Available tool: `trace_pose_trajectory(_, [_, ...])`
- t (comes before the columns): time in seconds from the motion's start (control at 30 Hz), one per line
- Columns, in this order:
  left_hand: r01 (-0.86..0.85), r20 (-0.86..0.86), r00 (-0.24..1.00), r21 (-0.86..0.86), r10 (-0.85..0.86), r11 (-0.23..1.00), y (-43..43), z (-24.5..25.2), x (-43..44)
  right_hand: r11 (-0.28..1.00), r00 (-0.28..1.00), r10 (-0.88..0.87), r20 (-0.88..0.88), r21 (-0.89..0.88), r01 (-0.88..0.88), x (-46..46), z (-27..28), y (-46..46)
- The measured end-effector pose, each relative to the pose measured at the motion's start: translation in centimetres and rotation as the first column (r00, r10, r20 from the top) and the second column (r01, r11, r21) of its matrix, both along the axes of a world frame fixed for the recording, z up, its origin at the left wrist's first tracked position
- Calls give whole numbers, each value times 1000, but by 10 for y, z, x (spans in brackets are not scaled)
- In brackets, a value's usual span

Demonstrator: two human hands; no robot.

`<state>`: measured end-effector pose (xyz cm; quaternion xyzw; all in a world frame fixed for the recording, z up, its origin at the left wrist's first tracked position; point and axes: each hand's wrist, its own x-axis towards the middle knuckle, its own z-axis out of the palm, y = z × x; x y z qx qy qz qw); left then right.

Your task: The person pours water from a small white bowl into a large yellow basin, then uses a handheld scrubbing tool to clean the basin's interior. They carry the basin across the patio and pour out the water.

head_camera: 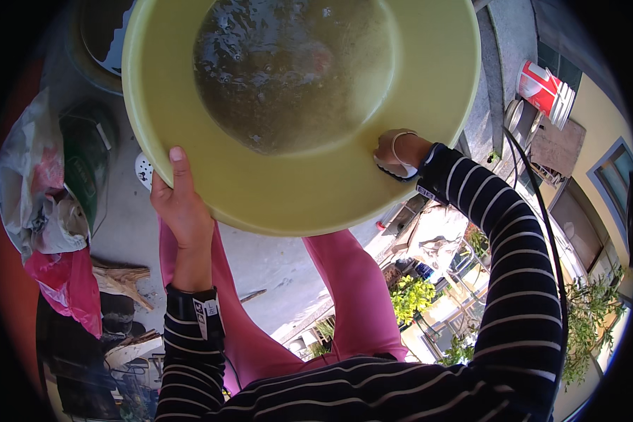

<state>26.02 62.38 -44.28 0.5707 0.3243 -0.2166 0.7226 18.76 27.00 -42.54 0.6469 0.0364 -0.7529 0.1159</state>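
Note:
A large yellow plastic basin (306,195) fills the upper middle of the view. Murky water (290,79) with bubbles lies in its bottom, and a blurred reddish patch shows there. My left hand (182,205) grips the near left rim, its thumb on the inside and the fingers hidden beneath. Against the inner wall on the right, my right hand (401,150) is closed around a small white and dark scrubbing tool (401,171), possibly a brush; most of it is hidden by the fingers. A thin bracelet circles the right wrist.
Plastic bags (58,211) and a dark green container (82,163) stand at the left, near split firewood (121,279). A round water vessel (97,74) is behind the basin's left rim. At right are a red and white bucket (543,92) and a black cable (546,227).

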Motion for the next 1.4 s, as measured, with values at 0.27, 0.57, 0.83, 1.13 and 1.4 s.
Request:
trace_pose_trajectory(0.27, [-36,-21,999,-28,35,999,0,2,1,975,984,-160,85,-140,170,-21,-10,25])
trace_pose_trajectory(0.57, [-54,4,999,-34,54,998,-3,4,-3,-65,-36,-993,117,-260,963,-3,-48,154])
trace_pose_trajectory(0.83, [7,42,999,-27,-6,1000,0,2,-12,-889,-728,-428,-535,101,448,154,-100,174])
trace_pose_trajectory(1.13, [-27,57,998,-63,31,998,3,1,-10,818,407,-479,778,227,529,67,-102,64])
trace_pose_trajectory(1.4, [51,55,997,2,-51,999,11,-8,-16,641,467,-768,439,532,554,9,-101,111])
